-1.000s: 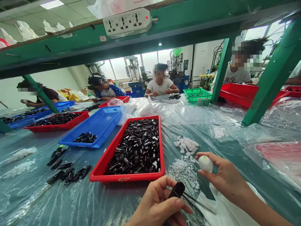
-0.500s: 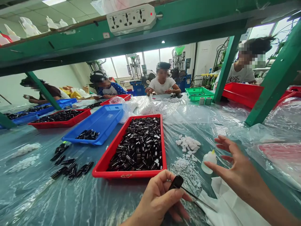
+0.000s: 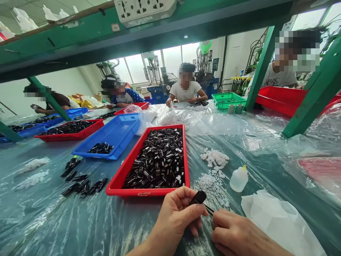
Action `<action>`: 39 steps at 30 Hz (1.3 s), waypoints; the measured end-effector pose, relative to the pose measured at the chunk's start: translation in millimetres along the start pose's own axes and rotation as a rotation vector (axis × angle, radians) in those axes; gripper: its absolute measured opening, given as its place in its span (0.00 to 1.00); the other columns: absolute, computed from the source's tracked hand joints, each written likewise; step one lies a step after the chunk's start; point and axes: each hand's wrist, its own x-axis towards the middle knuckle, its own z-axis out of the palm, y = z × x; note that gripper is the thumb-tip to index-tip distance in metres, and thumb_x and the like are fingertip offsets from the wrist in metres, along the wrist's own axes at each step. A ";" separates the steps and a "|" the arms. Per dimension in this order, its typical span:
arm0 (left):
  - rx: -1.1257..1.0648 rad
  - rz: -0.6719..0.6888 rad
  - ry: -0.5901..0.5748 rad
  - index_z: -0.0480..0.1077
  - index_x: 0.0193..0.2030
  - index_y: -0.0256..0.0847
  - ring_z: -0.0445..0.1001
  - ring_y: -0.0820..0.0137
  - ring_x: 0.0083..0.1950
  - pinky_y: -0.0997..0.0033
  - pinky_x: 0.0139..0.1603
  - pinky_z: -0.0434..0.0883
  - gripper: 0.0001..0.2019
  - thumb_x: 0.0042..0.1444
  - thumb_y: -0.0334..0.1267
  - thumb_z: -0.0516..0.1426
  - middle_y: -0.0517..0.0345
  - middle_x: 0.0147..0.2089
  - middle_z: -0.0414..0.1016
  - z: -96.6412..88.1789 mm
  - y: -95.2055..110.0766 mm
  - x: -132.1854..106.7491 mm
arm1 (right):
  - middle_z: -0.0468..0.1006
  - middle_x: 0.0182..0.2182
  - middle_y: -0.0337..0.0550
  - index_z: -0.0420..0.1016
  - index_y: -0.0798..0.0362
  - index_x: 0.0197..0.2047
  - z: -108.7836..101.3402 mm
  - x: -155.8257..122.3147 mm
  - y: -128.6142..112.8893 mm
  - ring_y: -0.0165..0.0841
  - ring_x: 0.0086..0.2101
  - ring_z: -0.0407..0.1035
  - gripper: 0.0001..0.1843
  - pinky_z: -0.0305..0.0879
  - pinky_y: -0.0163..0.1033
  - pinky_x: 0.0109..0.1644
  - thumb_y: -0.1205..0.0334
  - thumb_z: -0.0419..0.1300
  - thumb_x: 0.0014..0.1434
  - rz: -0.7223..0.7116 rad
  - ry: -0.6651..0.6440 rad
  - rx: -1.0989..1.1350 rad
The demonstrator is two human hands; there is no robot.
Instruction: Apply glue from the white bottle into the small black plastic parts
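My left hand (image 3: 177, 217) is closed around a small glossy black plastic part (image 3: 198, 197), held in front of the red tray (image 3: 147, 192). Close by on the right, my right hand (image 3: 236, 231) has its fingers wrapped around a thin dark metal tool (image 3: 209, 209). The tool's visible end meets the black part; its other end is hidden in the right hand, so its exact kind is unclear. Many similar black parts (image 3: 157, 160) fill the red tray. Small white pieces (image 3: 211, 186) lie just beyond my hands, with larger white pieces (image 3: 215, 158) behind them.
A squeeze bottle (image 3: 239, 179) with a yellow tip and white paper (image 3: 277, 217) are at the right. Left are a blue tray (image 3: 121, 133) and loose black parts (image 3: 84, 186). A green shelf beam (image 3: 87, 42) crosses overhead; co-workers sit across the plastic-covered table.
My right hand has come down and left from above the paper, from open to closed around the thin tool. My left hand still holds the black part. The view has shifted slightly.
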 end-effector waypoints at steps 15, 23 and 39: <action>0.124 -0.090 -0.102 0.66 0.30 0.34 0.67 0.79 0.18 0.82 0.19 0.65 0.14 0.42 0.38 0.65 0.57 0.23 0.74 4.8 -11.8 0.2 | 0.72 0.26 0.37 0.73 0.51 0.30 -29.9 1.9 -0.4 0.31 0.28 0.66 0.11 0.63 0.31 0.31 0.55 0.58 0.59 0.416 0.436 0.820; 0.171 -0.088 -0.109 0.66 0.30 0.34 0.66 0.80 0.18 0.82 0.19 0.65 0.13 0.42 0.37 0.64 0.62 0.20 0.70 7.0 -15.1 -1.6 | 0.73 0.25 0.36 0.75 0.50 0.28 -24.6 2.3 -5.0 0.30 0.28 0.66 0.10 0.62 0.29 0.32 0.55 0.60 0.57 0.408 0.499 0.881; 0.211 -0.054 -0.089 0.65 0.30 0.35 0.66 0.79 0.18 0.81 0.20 0.64 0.11 0.43 0.36 0.61 0.61 0.21 0.69 7.9 -13.8 -1.7 | 0.76 0.27 0.35 0.78 0.46 0.30 -19.4 3.0 -6.1 0.29 0.28 0.71 0.03 0.68 0.23 0.33 0.61 0.63 0.55 0.302 0.651 0.815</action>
